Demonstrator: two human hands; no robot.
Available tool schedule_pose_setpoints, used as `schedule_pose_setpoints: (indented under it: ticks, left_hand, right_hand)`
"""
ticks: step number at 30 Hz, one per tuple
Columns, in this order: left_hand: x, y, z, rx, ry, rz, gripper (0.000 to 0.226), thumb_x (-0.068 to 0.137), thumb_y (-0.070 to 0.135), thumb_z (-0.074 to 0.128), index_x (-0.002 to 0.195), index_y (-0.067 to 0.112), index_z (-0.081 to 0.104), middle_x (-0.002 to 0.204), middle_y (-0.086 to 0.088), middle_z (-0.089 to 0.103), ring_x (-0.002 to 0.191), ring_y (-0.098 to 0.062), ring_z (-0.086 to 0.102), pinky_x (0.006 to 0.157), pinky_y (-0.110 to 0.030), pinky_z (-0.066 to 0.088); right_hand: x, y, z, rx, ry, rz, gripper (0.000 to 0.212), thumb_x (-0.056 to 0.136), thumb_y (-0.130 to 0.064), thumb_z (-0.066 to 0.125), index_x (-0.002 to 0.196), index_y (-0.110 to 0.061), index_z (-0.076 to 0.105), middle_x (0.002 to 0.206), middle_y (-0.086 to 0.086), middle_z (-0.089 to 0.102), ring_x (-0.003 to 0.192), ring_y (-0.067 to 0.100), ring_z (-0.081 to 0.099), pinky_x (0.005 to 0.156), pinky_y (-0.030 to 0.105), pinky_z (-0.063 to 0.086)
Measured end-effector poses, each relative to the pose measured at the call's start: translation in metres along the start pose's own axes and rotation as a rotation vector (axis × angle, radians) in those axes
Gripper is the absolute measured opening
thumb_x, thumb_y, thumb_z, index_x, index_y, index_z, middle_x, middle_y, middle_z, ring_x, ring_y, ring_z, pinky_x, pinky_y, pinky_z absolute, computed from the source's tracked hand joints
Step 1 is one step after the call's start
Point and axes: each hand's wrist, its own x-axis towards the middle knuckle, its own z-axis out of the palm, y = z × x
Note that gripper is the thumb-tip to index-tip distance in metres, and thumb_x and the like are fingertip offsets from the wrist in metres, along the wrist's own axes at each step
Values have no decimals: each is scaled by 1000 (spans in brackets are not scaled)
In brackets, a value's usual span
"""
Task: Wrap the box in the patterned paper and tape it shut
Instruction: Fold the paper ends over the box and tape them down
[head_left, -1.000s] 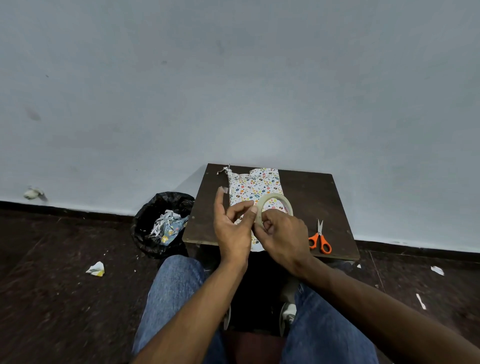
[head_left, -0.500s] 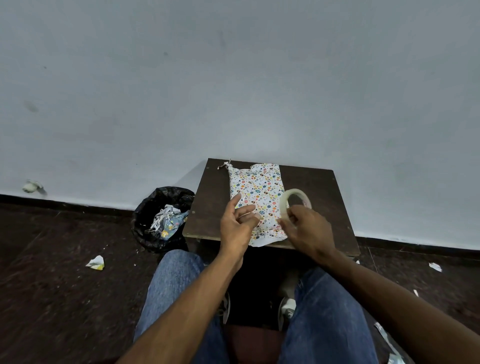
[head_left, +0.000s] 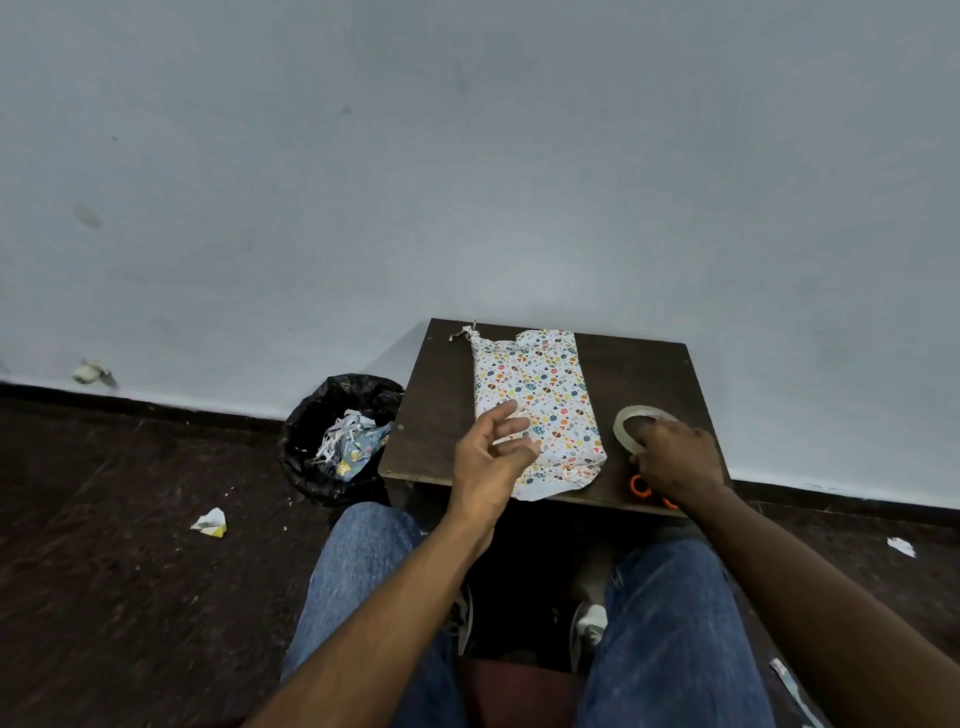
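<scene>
The box wrapped in white patterned paper (head_left: 540, 384) lies lengthwise on the small dark table (head_left: 441, 415), and loose paper sticks out at its far and near ends. My left hand (head_left: 485, 462) hovers over the box's near left corner with its fingers loosely spread, holding nothing that I can make out. At the table's right side my right hand (head_left: 675, 462) grips the tape roll (head_left: 623, 423), which rests on the tabletop beside the box.
Orange scissors (head_left: 640, 487) lie at the table's near right edge, mostly hidden under my right hand. A black bin (head_left: 317, 415) with paper scraps stands left of the table. Crumpled scraps lie on the dark floor (head_left: 210, 521). My knees are under the table's near edge.
My right hand carried the tape roll from above the box down to the table's right side. My left hand let go of the roll and opened over the box.
</scene>
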Motion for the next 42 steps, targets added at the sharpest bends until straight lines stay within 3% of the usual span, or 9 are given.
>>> schedule_pose_setpoints:
  ticks: [4,7,10,12,17,29,34,37,42]
  left_hand:
    - [-2,5,-3,-58,-10,-35,47,85,-7,66,127,15,59,111,-4,69,87,-10,67,66,-18,52]
    - [-2,6,0,-93,-27,-59,46,85,-9,65,122,18,61,115,-7,69,94,-18,67,68,-23,51]
    - [-3,5,3,-138,-40,-90,45,84,-12,62,112,23,63,112,-7,70,96,-23,67,73,-29,50]
    - [-4,4,4,-145,-56,-101,46,84,-14,60,110,25,64,109,-4,72,95,-23,69,77,-31,50]
    - [-4,6,1,-152,-61,-102,50,83,-19,56,111,22,64,107,-5,71,89,-23,68,70,-28,50]
    - [-1,-1,-4,-19,-73,-30,55,83,-20,56,119,20,59,95,-7,71,83,-19,67,64,-21,50]
    - [7,-14,-10,340,-37,148,59,80,-10,63,122,31,60,101,7,66,90,-4,62,77,-22,53]
    - [11,-22,-19,544,15,218,61,77,-2,64,128,30,57,106,14,63,87,-14,57,79,-31,50]
    - [17,-34,-46,1043,-81,496,38,69,-2,60,97,23,66,111,7,56,124,-13,41,96,-37,38]
  right_hand:
    - [0,-12,-4,219,190,-4,15,83,-21,59,94,-17,69,101,4,66,94,30,62,78,37,46]
    - [-7,-37,-26,643,303,-75,9,87,-20,68,93,-17,73,91,-4,68,84,16,64,69,30,47]
    - [-17,-70,-53,1170,84,-115,6,90,-18,71,94,-14,73,84,-5,71,74,1,64,69,21,50]
    - [-23,-86,-61,1346,-80,-131,6,91,-15,69,93,-11,73,84,-2,71,73,-1,62,68,17,49]
    - [-26,-100,-55,1461,-189,-95,15,90,-3,65,83,-13,73,77,2,69,76,19,61,74,37,49]
    - [-30,-97,-53,1562,-170,-6,10,87,-5,71,79,-7,74,75,6,69,74,15,63,71,31,54]
    - [-33,-94,-53,1630,-217,60,15,87,-2,69,74,-8,74,74,10,67,75,18,64,72,33,54]
    - [-34,-89,-48,1631,-209,108,14,89,-3,65,77,-5,73,82,13,69,74,18,63,72,33,54]
    - [-34,-76,-41,1632,-208,166,14,89,-5,66,77,-6,72,85,11,72,72,17,63,68,30,54]
